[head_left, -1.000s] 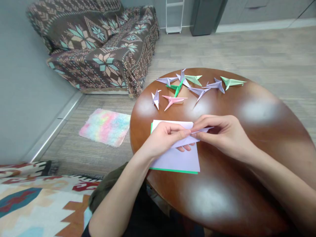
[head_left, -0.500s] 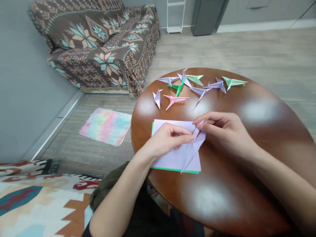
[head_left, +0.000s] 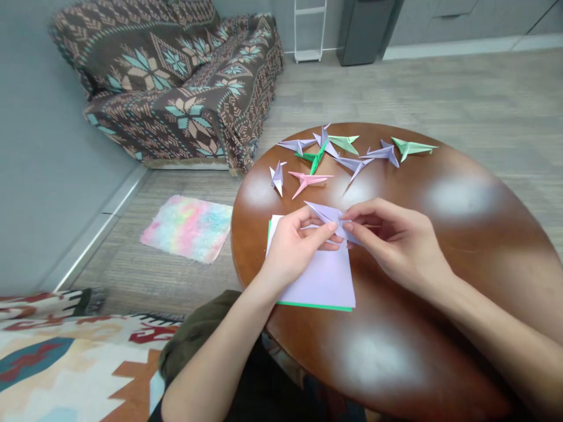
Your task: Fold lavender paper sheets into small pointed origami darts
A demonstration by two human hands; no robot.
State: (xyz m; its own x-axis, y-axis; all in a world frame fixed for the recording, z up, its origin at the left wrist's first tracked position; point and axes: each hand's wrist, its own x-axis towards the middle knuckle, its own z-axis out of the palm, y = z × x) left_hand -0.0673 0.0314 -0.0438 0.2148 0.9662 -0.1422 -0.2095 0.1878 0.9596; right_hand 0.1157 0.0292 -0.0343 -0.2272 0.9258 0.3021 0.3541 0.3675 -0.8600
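Between both hands is a folded lavender origami piece (head_left: 324, 212), its pointed end sticking out up and to the left. My left hand (head_left: 301, 241) pinches it with thumb and fingers from the left. On the other side, my right hand (head_left: 387, 234) grips its right part between thumb and fingertips, which partly cover it. Beneath the hands lies a stack of square paper (head_left: 319, 281), lavender on top with a green edge showing below. Farther back on the table are finished-looking origami cranes, including a pink crane (head_left: 308, 181) and a dark green crane (head_left: 315, 158).
The round brown table (head_left: 440, 328) carries several more lavender and light green cranes, such as a light green crane (head_left: 411, 147) at the far right. Beyond it stand a sofa (head_left: 176, 111) under a patterned throw and a pastel fluffy mat (head_left: 189, 228) on the floor.
The origami piece has been lifted and turned; its point lay downward over the paper stack and now aims up-left. Both hands keep hold, with my left hand shifted slightly.
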